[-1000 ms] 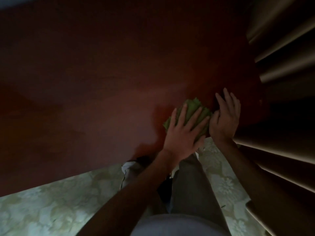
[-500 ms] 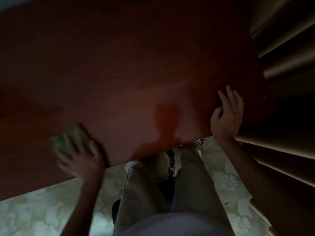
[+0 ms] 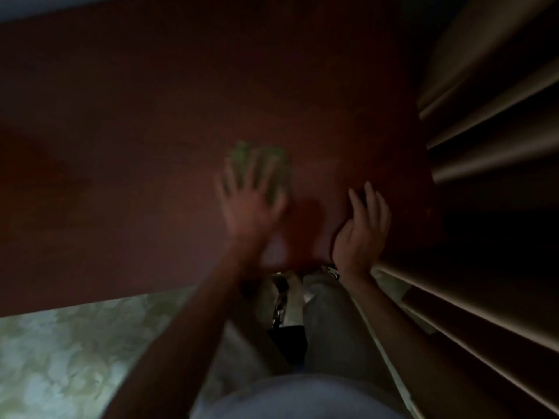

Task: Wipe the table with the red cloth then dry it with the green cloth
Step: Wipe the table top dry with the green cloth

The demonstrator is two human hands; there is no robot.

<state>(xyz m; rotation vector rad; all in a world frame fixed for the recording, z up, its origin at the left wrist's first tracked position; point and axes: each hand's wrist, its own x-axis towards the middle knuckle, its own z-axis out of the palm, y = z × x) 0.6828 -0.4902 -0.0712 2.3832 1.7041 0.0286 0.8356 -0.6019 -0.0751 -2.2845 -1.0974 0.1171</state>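
Note:
The dark reddish-brown table (image 3: 136,146) fills most of the dim view. My left hand (image 3: 251,204) lies blurred on the green cloth (image 3: 273,164), fingers spread and pressing it flat on the tabletop a little in from the near edge. Green shows between and past the fingers. My right hand (image 3: 361,234) rests with straight fingers on the table near its right front corner and holds nothing. No red cloth is in view.
Beige curtain folds (image 3: 490,131) hang close along the table's right side. A pale patterned floor (image 3: 66,358) lies below the near table edge. My legs in grey trousers (image 3: 329,322) stand against that edge.
My left hand has swept the green cloth from the far left near edge back to the right and further in. The right hand stays near the right corner.

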